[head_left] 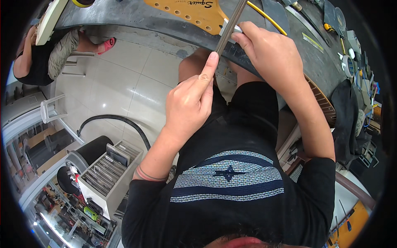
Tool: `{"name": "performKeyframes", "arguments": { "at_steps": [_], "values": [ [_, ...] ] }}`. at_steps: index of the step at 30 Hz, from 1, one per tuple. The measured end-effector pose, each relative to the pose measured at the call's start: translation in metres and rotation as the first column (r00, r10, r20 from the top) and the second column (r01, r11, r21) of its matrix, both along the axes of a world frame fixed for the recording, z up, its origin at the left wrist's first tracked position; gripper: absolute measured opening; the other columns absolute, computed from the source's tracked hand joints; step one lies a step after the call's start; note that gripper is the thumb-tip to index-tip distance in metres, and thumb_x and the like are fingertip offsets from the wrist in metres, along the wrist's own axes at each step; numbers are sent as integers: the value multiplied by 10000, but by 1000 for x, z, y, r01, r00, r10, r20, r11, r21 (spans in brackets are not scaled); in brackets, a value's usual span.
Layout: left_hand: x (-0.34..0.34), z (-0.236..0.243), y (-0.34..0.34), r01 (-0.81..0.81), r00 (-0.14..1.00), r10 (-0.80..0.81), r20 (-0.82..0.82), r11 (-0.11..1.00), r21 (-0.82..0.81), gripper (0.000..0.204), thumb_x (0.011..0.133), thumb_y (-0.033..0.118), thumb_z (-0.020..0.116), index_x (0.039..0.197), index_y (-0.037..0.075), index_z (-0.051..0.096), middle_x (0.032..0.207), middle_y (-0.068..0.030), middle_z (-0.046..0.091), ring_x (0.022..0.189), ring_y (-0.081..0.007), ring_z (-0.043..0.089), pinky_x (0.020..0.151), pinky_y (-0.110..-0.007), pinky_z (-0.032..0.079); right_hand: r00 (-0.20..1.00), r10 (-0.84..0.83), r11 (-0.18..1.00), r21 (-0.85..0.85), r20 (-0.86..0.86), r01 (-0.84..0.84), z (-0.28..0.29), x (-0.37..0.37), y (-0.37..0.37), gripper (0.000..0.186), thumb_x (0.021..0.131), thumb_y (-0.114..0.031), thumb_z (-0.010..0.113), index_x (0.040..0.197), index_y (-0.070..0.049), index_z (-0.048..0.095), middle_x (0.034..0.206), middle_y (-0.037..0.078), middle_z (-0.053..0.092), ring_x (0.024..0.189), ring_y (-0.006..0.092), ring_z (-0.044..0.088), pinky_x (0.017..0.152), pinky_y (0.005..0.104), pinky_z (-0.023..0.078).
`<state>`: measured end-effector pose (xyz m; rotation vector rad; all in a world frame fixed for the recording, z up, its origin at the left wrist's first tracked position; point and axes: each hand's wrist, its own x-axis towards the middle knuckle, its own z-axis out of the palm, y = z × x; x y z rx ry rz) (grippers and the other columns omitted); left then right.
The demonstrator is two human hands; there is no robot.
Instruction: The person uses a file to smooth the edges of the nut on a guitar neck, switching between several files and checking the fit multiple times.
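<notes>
The right hand (273,58) pinches a small white bar (237,29) crosswise to the long grey metal file (230,25) beneath the straight forefinger of the left hand (188,101).

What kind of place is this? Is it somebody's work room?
It looks like a workshop, perhaps one for fixing guitars. A wooden guitar headstock is at the grey bench, a long metal bar crosses beside it, and a yellow-and-black tool handle lies farther right.
</notes>
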<state>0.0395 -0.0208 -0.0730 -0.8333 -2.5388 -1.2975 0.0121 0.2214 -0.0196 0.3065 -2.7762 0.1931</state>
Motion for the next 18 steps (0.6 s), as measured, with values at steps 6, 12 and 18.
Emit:
{"name": "performKeyframes", "arguments": {
  "at_steps": [6,12,18],
  "values": [
    [-7,19,8,3,1000,-3,29,1000,-24,640,1039,-55,706,1646,142,656,716,-133,580,600,-223,533,648,-329,512,988,52,997,62,-146,-44,-8,13,-11,281,1070,-344,771,1034,-92,654,742,87,706,712,293,773,619,424,594],
    [-13,17,14,1,1000,-1,-14,1000,4,636,1052,-43,703,1654,156,652,724,-124,619,607,-201,554,646,-349,519,987,47,996,81,-156,-35,-6,17,-16,270,1049,-333,798,1043,-100,661,741,75,695,688,286,758,621,424,593],
    [-9,1,7,-7,993,19,-117,995,102,676,980,-65,747,1627,119,674,765,-114,703,633,-283,668,635,-417,561,998,-21,997,-72,59,26,7,-1,-4,359,1106,-430,714,1010,-84,705,772,126,751,754,346,787,682,481,611]
  ]
}}
